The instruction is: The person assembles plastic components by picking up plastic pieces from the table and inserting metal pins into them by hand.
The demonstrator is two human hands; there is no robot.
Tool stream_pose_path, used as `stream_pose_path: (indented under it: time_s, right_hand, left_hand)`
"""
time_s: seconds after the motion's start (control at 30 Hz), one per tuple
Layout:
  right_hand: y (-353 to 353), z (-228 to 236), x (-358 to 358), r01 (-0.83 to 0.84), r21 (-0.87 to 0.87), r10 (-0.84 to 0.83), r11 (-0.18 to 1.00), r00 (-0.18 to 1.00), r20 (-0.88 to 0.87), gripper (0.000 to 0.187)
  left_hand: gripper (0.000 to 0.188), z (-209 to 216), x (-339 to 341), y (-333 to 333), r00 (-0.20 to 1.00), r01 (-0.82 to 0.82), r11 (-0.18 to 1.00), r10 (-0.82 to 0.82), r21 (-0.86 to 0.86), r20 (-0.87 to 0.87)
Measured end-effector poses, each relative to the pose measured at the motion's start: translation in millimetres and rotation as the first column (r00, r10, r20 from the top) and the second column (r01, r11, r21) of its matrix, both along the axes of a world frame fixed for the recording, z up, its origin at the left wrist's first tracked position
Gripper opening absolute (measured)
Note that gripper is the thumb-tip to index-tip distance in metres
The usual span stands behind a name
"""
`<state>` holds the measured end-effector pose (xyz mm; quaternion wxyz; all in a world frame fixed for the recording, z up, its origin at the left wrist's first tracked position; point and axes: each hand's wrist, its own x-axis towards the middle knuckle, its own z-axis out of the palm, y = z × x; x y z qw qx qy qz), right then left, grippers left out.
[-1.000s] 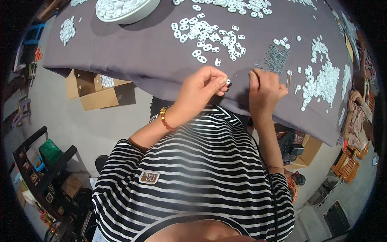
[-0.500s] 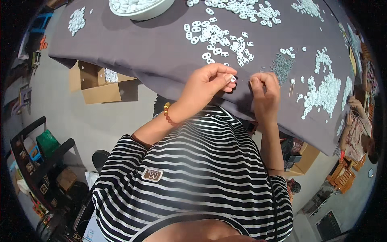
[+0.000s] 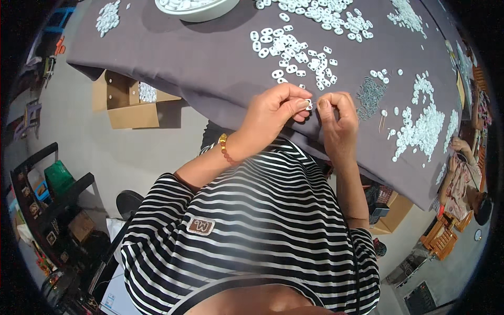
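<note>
Grey cloth (image 3: 184, 58) is spreading below; L hand (image 3: 275, 107) is pinching small white piece (image 3: 308, 105) beside R hand (image 3: 338, 121), whose grip I can't tell. I'm guessing fitting step; next is prob. needing fine aligning.

The cloth-covered desk (image 3: 157, 60) carries a white bowl (image 3: 212, 14); scattered two-holed white pieces (image 3: 289, 49); heaped small grey rods (image 3: 370, 96); a pile of white parts (image 3: 426, 128).

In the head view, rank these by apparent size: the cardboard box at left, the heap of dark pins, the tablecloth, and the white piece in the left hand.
Largest to smallest:
1. Tablecloth, though cut off at the top
2. Cardboard box
3. Heap of dark pins
4. White piece in the left hand, partly hidden
</note>
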<state>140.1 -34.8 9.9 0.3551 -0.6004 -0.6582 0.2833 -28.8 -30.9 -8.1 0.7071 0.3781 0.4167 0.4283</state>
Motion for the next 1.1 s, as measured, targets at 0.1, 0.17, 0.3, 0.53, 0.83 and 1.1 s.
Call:
stream_pose_path:
  time_s: [0.1, 0.17, 0.3, 0.53, 0.83, 1.1]
  right_hand:
    - [-0.8, -1.7, -0.4, -0.006, 0.013, 0.006, 1.0, 1.0, -0.004, 0.006]
    - [-0.9, -2.1, -0.5, -0.014, 0.027, 0.014, 1.0, 1.0, -0.003, 0.006]
    - [-0.8, -1.6, -0.9, -0.014, 0.036, 0.015, 0.999, 0.999, -0.036, 0.007]
    - [-2.9, -0.2, -4.9, -0.012, -0.029, 0.009, 1.0, 0.995, -0.101, 0.008]
    - [-3.5, -3.2, -2.2, 0.012, 0.043, -0.013, 0.999, 1.0, 0.012, 0.007]
    - [-3.3, -5.2, -2.8, 0.019, 0.026, -0.019, 0.999, 1.0, -0.001, 0.007]
  left_hand:
    - [0.019, -0.3, 0.4, -0.4, 0.999, -0.01, 1.0, 0.011, 0.026, -0.034]
    - [0.019, -0.7, 0.7, -0.9, 0.998, -0.015, 0.999, 0.017, 0.044, -0.052]
    - [0.019, -0.3, 0.3, -1.8, 0.997, -0.034, 0.998, 0.038, 0.055, -0.072]
    - [0.019, 1.6, 0.3, -2.2, 0.992, -0.033, 0.996, 0.044, 0.086, -0.12]
    - [0.019, 0.2, 1.3, -2.2, 0.993, -0.054, 0.996, 0.061, 0.076, -0.101]
    - [0.019, 0.8, -1.4, -1.1, 0.986, 0.012, 0.996, 0.003, 0.087, -0.168]
